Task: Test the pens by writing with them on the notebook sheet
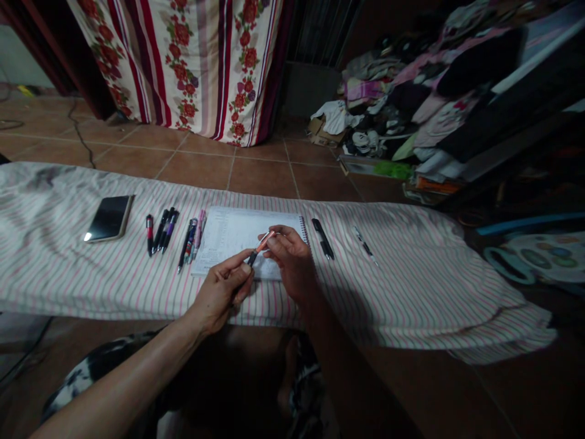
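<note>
Both my hands hold one pen [262, 242], tilted, with a dark lower end and an orange-copper upper part. My left hand [225, 281] pinches its dark end, and my right hand [289, 255] grips the upper part with the fingertips. Beneath them lies a spiral notebook [237, 228] with writing on its left side. Left of the notebook, several pens [189, 241] lie close together, with another group of dark pens [165, 230] and a red and black pen [149, 235] farther left. To the right are black pens [323, 238] and a white and black pen [365, 246].
A striped cloth [393, 292] covers the long low surface. At the left rests a smartphone [109, 217]. Beyond are a tiled floor [260, 174], a floral curtain [205, 67] and a heap of clothes [402, 103]. A patterned stool-like seat [548, 256] stands at the right.
</note>
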`<act>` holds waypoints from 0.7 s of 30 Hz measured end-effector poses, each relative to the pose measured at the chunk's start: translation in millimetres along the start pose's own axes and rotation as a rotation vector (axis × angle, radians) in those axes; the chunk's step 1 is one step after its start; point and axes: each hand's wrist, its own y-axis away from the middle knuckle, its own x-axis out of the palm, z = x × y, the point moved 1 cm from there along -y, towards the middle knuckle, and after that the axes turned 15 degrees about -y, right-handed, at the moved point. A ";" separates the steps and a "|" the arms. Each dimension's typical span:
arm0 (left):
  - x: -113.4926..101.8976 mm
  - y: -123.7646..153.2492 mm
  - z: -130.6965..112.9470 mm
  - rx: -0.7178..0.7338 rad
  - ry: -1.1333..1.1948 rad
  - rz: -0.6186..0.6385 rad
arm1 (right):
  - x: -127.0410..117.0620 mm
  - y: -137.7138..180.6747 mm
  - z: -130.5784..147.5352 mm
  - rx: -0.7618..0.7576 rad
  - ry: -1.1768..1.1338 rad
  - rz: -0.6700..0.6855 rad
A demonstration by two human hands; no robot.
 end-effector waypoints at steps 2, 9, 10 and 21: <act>0.6 0.2 -0.4 0.003 0.007 0.006 | -0.4 0.2 -0.3 -0.005 0.009 0.008; -0.8 1.7 -0.7 0.009 0.000 0.004 | -1.1 -1.4 -1.2 0.006 -0.013 0.028; -1.3 1.7 -0.4 0.009 -0.004 0.003 | -0.9 -1.4 -1.1 0.009 -0.008 0.030; 0.3 2.2 1.4 0.035 -0.085 -0.027 | 2.7 2.5 -0.7 -0.046 0.100 0.001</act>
